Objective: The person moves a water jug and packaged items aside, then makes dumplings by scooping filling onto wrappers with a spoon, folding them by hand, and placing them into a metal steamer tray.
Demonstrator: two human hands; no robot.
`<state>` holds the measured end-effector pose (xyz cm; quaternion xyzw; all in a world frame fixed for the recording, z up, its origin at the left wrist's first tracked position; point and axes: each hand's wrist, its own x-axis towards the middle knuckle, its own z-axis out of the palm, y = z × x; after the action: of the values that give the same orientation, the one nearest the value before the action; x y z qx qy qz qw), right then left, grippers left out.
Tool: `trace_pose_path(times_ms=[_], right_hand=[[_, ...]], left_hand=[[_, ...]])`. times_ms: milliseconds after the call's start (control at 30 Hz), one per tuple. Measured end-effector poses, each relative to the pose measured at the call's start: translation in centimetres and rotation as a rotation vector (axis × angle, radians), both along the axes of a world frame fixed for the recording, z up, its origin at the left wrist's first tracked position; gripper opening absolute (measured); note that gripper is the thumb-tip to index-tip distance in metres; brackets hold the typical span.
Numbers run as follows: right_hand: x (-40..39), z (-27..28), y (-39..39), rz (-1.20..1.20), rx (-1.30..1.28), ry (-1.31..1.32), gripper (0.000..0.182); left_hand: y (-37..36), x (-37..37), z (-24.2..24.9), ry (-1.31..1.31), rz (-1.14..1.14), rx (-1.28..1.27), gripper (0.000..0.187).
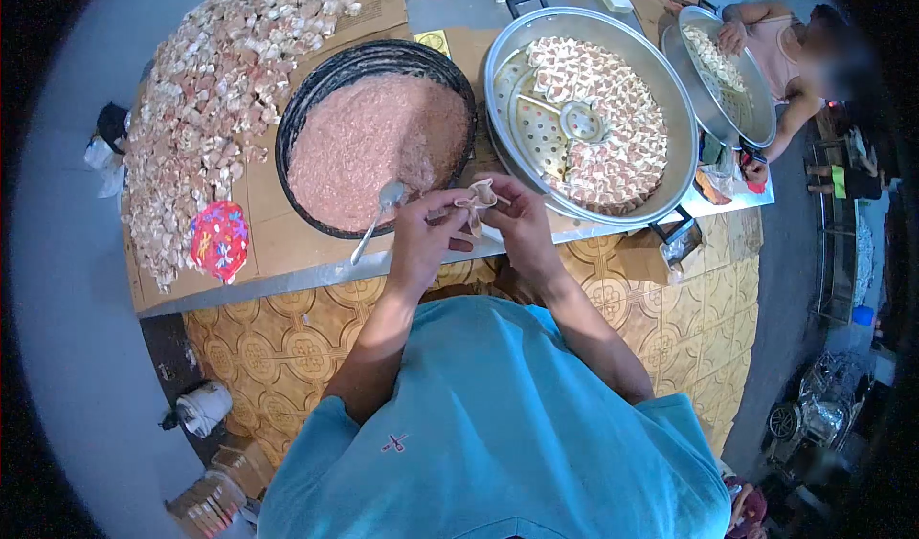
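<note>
Between my two hands, over the table's front edge, is a small dumpling (pixel 481 194) with a pale, thin wrapper. My left hand (pixel 428 231) pinches its left side, and my right hand (pixel 520 218) grips the other side with bent fingers. A wide black tub (pixel 287 180) of pink ground meat filling (pixel 369 142) stands just left of them. A metal spoon (pixel 376 221) leans on the tub's near rim, beside my left hand. To the right, a big round steamer pan (pixel 685 127) holds rows of dumplings (pixel 622 156) around a perforated disc with a handle (pixel 582 122).
Loose dumplings (pixel 220 108) are heaped on cardboard at the left, near a red patterned cloth (pixel 219 240). At the right, another person (pixel 780 51) reaches into a second steamer pan (pixel 678 70). A cardboard box (pixel 643 257) sits below the table edge.
</note>
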<state>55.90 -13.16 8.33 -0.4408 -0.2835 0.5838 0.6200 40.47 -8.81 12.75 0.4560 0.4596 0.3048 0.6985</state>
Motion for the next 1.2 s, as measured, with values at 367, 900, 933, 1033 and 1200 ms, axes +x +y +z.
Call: trace_pose_path(times_ms=[367,900,933,1033,1200], right_hand=[[3.0,0.2,-1.6,-0.177,0.02,-0.098,0.02],[19.8,-1.6,-4.8,-0.262,0.208,-0.815,0.018],[19.8,-1.8,-4.7,-0.243,0.254,-0.791,0.018],[19.9,-2.1,-4.6,-0.207,0.348,-0.798,0.017],[18.8,-2.0,-4.3,-0.284,0.258,-0.863,0.016]], left_hand=[[0.6,3.7,0.4,0.099,-0.08,0.042,0.03],[9.8,24.2,-5.4,0.766,-0.916,0.457,0.036],[10.6,24.7,-8.0,0.821,-1.001,0.453,0.037],[9.2,25.5,-10.6,0.875,-1.115,0.425,0.024],[9.4,25.3,-10.3,0.943,-1.11,0.46,0.035]])
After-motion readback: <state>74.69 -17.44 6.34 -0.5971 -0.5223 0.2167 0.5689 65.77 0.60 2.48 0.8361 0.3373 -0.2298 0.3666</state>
